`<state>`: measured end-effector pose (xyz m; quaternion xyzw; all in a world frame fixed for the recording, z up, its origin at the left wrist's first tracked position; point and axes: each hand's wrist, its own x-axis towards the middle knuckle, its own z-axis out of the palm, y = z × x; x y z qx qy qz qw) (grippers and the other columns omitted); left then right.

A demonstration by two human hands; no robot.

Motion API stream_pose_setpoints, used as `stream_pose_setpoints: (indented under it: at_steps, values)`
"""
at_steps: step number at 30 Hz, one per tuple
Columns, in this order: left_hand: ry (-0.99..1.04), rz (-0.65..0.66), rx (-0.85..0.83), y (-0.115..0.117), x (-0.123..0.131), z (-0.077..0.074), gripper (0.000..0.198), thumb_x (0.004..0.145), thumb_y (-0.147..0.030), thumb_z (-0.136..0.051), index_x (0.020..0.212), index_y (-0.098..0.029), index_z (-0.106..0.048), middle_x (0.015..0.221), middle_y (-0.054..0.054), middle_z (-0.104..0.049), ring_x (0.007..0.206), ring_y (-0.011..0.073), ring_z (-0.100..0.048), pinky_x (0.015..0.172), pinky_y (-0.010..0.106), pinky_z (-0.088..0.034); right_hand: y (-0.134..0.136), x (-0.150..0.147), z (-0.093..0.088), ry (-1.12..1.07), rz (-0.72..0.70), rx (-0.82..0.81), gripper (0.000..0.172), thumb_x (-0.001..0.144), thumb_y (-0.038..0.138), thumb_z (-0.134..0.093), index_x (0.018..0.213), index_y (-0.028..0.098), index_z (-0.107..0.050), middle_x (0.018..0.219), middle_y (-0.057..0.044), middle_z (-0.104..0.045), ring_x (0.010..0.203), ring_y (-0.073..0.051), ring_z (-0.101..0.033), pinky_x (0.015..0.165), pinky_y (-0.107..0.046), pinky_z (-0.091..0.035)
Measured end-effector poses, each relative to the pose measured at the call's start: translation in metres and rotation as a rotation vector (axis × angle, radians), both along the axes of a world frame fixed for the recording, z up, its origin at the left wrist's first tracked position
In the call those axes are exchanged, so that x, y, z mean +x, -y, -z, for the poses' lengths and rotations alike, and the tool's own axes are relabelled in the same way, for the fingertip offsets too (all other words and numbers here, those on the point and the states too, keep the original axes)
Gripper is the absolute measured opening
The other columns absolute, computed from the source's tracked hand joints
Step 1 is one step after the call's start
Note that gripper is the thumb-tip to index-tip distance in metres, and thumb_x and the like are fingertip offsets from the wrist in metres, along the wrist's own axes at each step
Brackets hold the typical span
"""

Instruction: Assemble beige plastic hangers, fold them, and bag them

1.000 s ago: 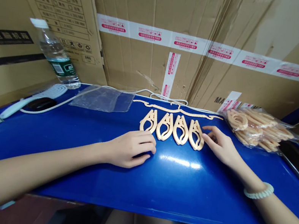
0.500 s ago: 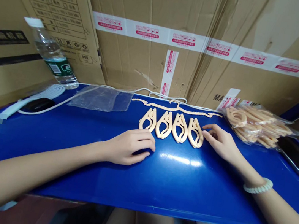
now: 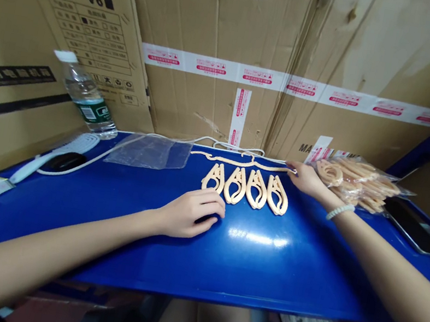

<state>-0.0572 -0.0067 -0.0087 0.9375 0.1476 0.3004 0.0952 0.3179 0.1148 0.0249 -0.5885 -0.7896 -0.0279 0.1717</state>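
Several cream plastic clips [image 3: 246,187] lie side by side in a row on the blue table [image 3: 143,237]. Behind them lies a thin cream hanger bar [image 3: 240,161]. My left hand [image 3: 189,213] rests on the table just in front of the leftmost clip, fingers loosely curled, holding nothing. My right hand [image 3: 308,178] has its fingers on the right end of the hanger bar, beside a clear bag of cream parts [image 3: 357,180].
Cardboard boxes [image 3: 235,48] wall in the back and left. A water bottle [image 3: 85,96], an empty clear bag [image 3: 150,151], a white cable, and a black-and-white device [image 3: 61,156] sit at the left. A dark tray [image 3: 418,233] lies at the right.
My right hand has moved from beside the rightmost clip back to the right end of the hanger bar. My left hand has stayed put. The view has tilted up slightly.
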Motion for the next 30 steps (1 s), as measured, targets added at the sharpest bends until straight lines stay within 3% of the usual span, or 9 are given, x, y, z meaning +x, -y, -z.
stream_pose_setpoints:
  at_steps: [5, 10, 13, 24, 30]
  values:
    - [0.007, -0.003, 0.003, 0.0, 0.0, 0.001, 0.016, 0.095, -0.011, -0.052, 0.104, -0.016, -0.063, 0.107, 0.01, -0.068, 0.101, 0.0214, -0.062, 0.091, 0.036, -0.051, -0.017, -0.006, 0.006, 0.076, -0.016, -0.022, 0.037, 0.086, 0.005, -0.056, 0.119, 0.012, -0.071, 0.124, -0.018, -0.072, 0.116, -0.03, -0.068, 0.104, -0.038, -0.05]
    - [0.012, 0.003, 0.005, 0.001, 0.0, 0.0, 0.016, 0.095, -0.01, -0.051, 0.104, -0.016, -0.063, 0.106, 0.01, -0.068, 0.101, 0.0207, -0.062, 0.091, 0.035, -0.051, -0.012, -0.001, 0.002, 0.099, -0.032, -0.04, 0.017, 0.089, 0.015, -0.06, 0.092, 0.016, -0.076, 0.099, -0.012, -0.078, 0.094, -0.026, -0.072, 0.088, -0.032, -0.054]
    - [0.02, 0.0, 0.01, 0.001, 0.001, 0.0, 0.017, 0.094, -0.01, -0.051, 0.104, -0.017, -0.063, 0.107, 0.01, -0.068, 0.101, 0.0207, -0.062, 0.091, 0.035, -0.05, -0.006, 0.001, -0.006, 0.081, -0.023, -0.041, 0.013, 0.088, 0.017, -0.061, 0.086, 0.017, -0.073, 0.09, -0.011, -0.077, 0.082, -0.023, -0.071, 0.076, -0.029, -0.054]
    - [0.164, -0.031, -0.05, 0.0, 0.0, -0.005, 0.02, 0.092, -0.008, -0.053, 0.106, -0.018, -0.064, 0.106, 0.009, -0.069, 0.102, 0.0208, -0.063, 0.094, 0.038, -0.051, 0.033, -0.01, -0.034, -0.093, -0.089, -0.135, 0.007, 0.091, 0.018, -0.054, 0.09, 0.017, -0.061, 0.079, -0.007, -0.076, 0.066, -0.019, -0.072, 0.062, -0.025, -0.053]
    - [0.312, -0.208, -0.24, -0.002, -0.002, -0.012, 0.015, 0.092, -0.017, -0.056, 0.103, -0.018, -0.067, 0.102, 0.008, -0.071, 0.096, 0.0206, -0.065, 0.088, 0.038, -0.053, 0.053, -0.014, -0.053, -0.116, -0.101, 0.003, 0.009, 0.089, 0.027, -0.057, 0.089, 0.019, -0.061, 0.083, -0.01, -0.076, 0.071, -0.024, -0.072, 0.065, -0.032, -0.054]
